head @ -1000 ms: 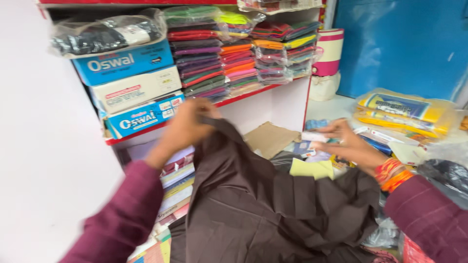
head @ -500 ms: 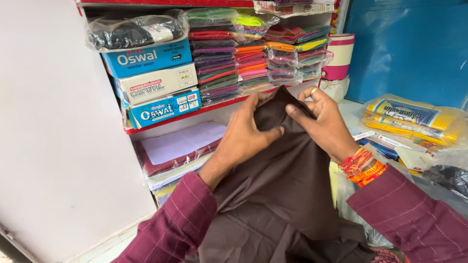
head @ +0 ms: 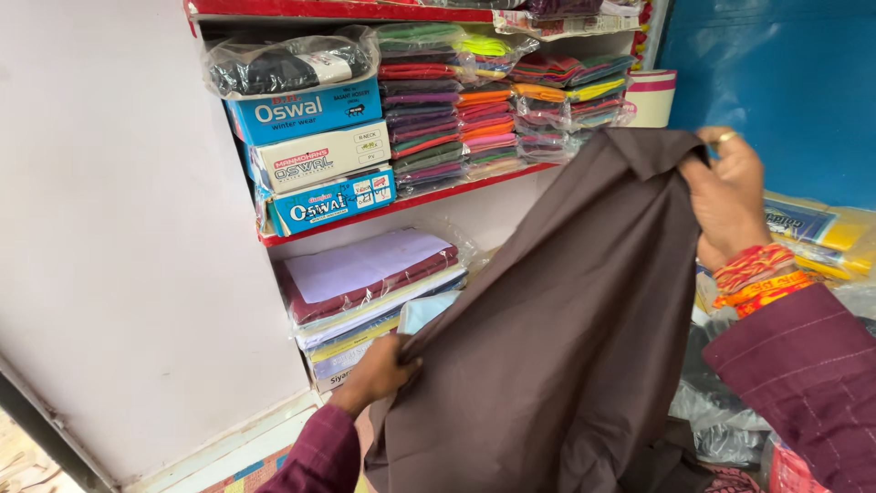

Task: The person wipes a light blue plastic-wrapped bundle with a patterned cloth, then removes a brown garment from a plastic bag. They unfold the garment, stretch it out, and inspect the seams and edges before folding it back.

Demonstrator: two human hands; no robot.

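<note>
- Cloth (head: 566, 319): dark brown, plain weave, held up and spread slantwise between both hands, in front of the shelves and filling the middle of the view; lower part hanging in folds toward the bottom edge.
- Right hand (head: 725, 196): raised high at the right, fingers curled shut over the top corner of the cloth, where a folded edge shows; ring on one finger, red and orange thread bands at the wrist, maroon sleeve below.
- Left hand (head: 383, 372): low at the left, closed in a pinch on the cloth's lower left edge, thumb partly hidden behind the fabric; maroon sleeve at the wrist.
- Shelf (head: 401, 203): red-edged, set into a pale wall, behind the cloth.
- Boxes (head: 310, 155): three flat cartons stacked at the shelf's left end, blue, white and blue, with a clear bag of dark garments (head: 283, 62) lying on top.
- Folded fabrics (head: 474, 100): many colours, stacked in clear wrap, just beside the boxes and running to the right.
- Packets (head: 365, 274): flat wrapped garments piled on the lower level, maroon on top under a pale sheet, just left of the cloth's edge.
- Blue wall panel (head: 776, 73): upper right, behind the right hand.
- Yellow packets (head: 821, 237): right of the right wrist, partly hidden.
</note>
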